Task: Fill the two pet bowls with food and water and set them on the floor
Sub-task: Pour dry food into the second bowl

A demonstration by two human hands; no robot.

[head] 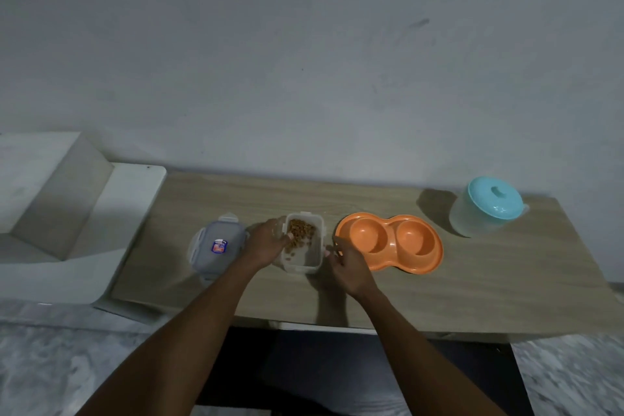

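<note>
**Item in hand: open food container, part-filled, mid-table**

- **Location.** The food container (312,257) is sitting on the wooden table (472,287), between its removed lid (219,246) on the left and the orange double bowl (388,267) just beside it on the right. Both bowl wells are showing bare. The kibble (299,230) is lying heaped toward the container's far end.
- **Left hand** (266,240). You are gripping the container's left wall, with your fingers curled over the rim.
- **Right hand** (349,263). You are holding it just beside the near right corner, fingers loosely bent and closing on nothing that shows. Whether they are touching the wall cannot be told.
- **Handling, as judged.** It is looking like thin, stiff plastic: light, smooth-walled and liable to slip. The load is sitting off-centre, so expect it to rush forward once you are tipping.
- **Where to hold.** You are best taking both long walls near the rim and pouring over the short end nearest the bowl.
- **Also on the table.** A teal-lidded jug (479,216) is standing well apart at the far right, presumably for the water.
</note>
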